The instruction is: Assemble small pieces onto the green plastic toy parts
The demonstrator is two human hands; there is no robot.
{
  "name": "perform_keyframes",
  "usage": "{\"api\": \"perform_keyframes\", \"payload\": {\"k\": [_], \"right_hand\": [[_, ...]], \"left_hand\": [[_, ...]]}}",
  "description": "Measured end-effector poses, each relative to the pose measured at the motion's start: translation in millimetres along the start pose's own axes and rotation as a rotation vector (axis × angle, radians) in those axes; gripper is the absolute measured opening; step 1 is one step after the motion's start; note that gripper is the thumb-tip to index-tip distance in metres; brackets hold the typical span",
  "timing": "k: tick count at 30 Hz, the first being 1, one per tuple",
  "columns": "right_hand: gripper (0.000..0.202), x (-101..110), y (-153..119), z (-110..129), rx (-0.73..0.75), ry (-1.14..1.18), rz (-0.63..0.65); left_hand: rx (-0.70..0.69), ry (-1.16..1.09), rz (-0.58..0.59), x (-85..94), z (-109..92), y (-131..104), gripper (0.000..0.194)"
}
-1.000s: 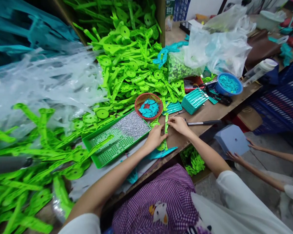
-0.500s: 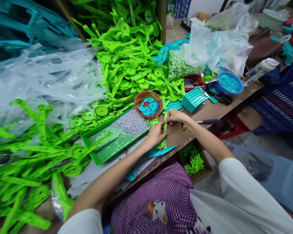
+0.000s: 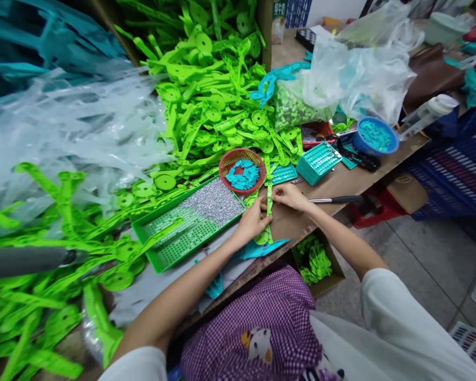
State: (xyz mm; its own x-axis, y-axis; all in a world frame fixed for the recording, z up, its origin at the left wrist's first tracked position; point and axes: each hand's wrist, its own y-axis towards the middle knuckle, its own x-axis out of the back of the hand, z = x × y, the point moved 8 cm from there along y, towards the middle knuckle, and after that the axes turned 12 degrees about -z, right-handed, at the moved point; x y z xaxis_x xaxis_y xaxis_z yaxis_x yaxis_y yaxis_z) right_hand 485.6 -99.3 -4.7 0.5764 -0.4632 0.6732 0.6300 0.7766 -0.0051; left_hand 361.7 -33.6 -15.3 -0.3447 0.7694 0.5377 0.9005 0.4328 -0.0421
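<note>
My left hand (image 3: 250, 222) and my right hand (image 3: 287, 196) both pinch a long bright green plastic strip part (image 3: 268, 211) that lies on the brown workbench (image 3: 333, 185). Its round end rests near a teal flat piece (image 3: 264, 247) at the bench edge. Just left of my hands sits a green tray (image 3: 190, 222) holding small silvery pieces. A red basket (image 3: 241, 170) with teal chips stands just beyond my fingers.
A big heap of green strip parts (image 3: 214, 90) fills the bench's back and left. Clear plastic bags (image 3: 75, 127), a teal parts block (image 3: 317, 161), a blue bowl (image 3: 375, 136), a black-handled tool (image 3: 333, 199) and a box of green parts (image 3: 313, 259) under the bench surround me.
Another person's hands and the blue stool at the right have left the view. My hands stay on the green strip, shifting only slightly.
</note>
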Motion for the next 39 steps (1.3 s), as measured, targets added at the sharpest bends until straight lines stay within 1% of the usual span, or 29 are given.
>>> {"api": "perform_keyframes", "payload": {"k": [2,4,7,10,12,14,17,18,20,22,24,28,30,33,35,39], "right_hand": [[0.013,2,-2,2,0.021,-0.062,-0.028],[0.013,4,0,5,0.033,-0.106,-0.018],[0.014,4,8,11,0.059,-0.175,0.061],[0.013,-1,14,14,0.032,-0.203,0.16],[0.012,-4,14,12,-0.02,-0.167,0.17],[0.012,-5,11,8,-0.088,-0.094,0.144],[0.011,-7,3,-1,-0.2,0.107,0.103],[0.011,-8,1,-2,-0.207,0.171,0.091],[0.012,-6,-2,0,-0.162,0.224,0.05],[0.011,-4,-4,6,-0.087,0.157,-0.001],[0.011,-2,-5,13,-0.045,0.007,-0.043],[0.014,0,-7,30,-0.038,-0.365,-0.079],[0.017,0,-7,35,-0.055,-0.479,-0.06],[0.018,0,-7,37,-0.077,-0.528,-0.021],[0.019,1,-8,36,-0.079,-0.536,-0.019],[0.021,2,-9,34,-0.034,-0.556,-0.029]], "left_hand": [[0.007,0.003,0.017,-1.5,2,1,0.07],[0.015,0.019,0.037,-3.0,2,3,0.073],[0.018,0.059,0.069,-4.4,1,6,0.076],[0.044,0.083,0.094,-4.2,-1,8,0.078],[0.064,0.102,0.098,-3.3,-2,9,0.078],[0.068,0.126,0.092,-2.6,-2,8,0.078],[0.056,0.137,0.083,-3.3,-2,8,0.078],[0.049,0.134,0.079,-3.7,-2,8,0.078],[0.03,0.126,0.074,-4.6,-1,8,0.078],[0.013,0.123,0.072,-5.1,-2,8,0.078],[0.015,0.132,0.07,-4.8,-2,9,0.077],[0.036,0.16,0.051,-2.2,-4,7,0.078],[0.045,0.133,0.037,-1.2,-4,5,0.081],[0.064,0.06,0.033,-2.0,-1,3,0.082],[0.063,0.02,0.033,-3.1,1,2,0.08],[0.059,-0.011,0.014,-3.4,4,2,0.077]]}}
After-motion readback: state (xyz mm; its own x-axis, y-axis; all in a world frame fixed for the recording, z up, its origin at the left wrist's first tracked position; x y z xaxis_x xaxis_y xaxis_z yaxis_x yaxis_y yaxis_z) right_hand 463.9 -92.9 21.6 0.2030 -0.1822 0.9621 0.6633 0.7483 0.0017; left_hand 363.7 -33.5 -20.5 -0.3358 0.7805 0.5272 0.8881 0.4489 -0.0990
